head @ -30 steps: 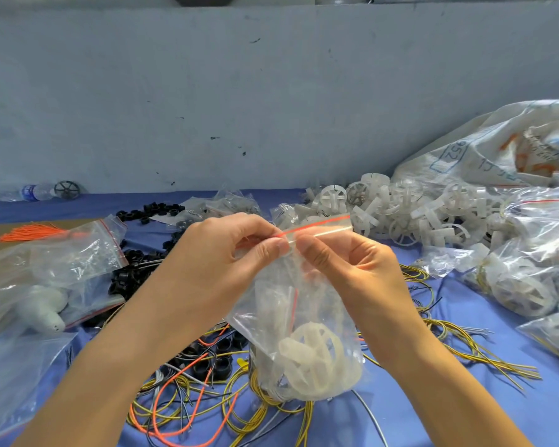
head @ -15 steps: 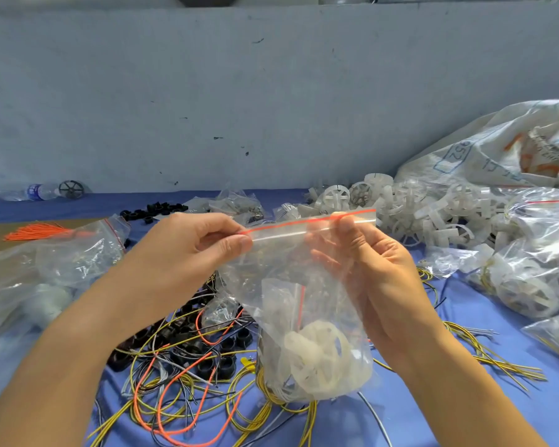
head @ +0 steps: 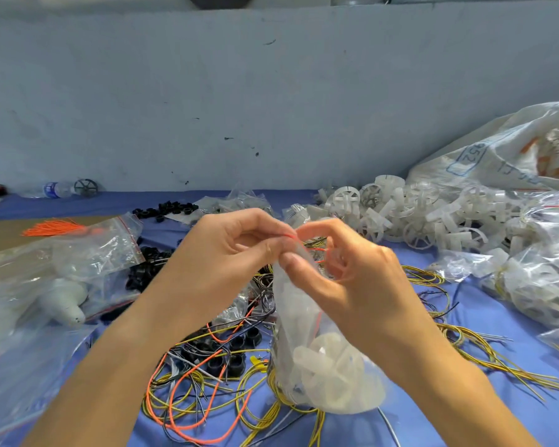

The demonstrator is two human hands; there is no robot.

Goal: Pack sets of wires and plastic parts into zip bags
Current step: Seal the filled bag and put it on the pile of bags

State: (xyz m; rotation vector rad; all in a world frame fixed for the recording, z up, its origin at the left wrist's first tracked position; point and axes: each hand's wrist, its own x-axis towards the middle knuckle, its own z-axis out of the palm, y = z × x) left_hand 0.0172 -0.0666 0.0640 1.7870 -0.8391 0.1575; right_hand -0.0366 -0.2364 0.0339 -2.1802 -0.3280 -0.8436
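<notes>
Both hands have come together since half a second ago: then they held the mouth of the bag stretched wide, now they meet at one spot. The left hand (head: 226, 253) pinches the red-striped top edge of the bag (head: 299, 317) between thumb and forefinger. The right hand (head: 346, 285) is fingertip to fingertip with it and also pinches the top, with its thumb pressed on the plastic just below the stripe and the other fingers curled. The bag hangs down from this grip, in front of the person and above the table (head: 465, 414). Its bottom is at the heap of wires (head: 191, 391); whether it rests there I cannot tell. Inside the bag, at the bottom, lies a white wheel (head: 329, 372). Below the hands, black rings (head: 229, 353) are mixed among the wires. More wheels are in a pile (head: 417, 214) at the far right, with packed bags (head: 542, 279) beside it. Empty bags (head: 88, 250) lie on the left.
</notes>
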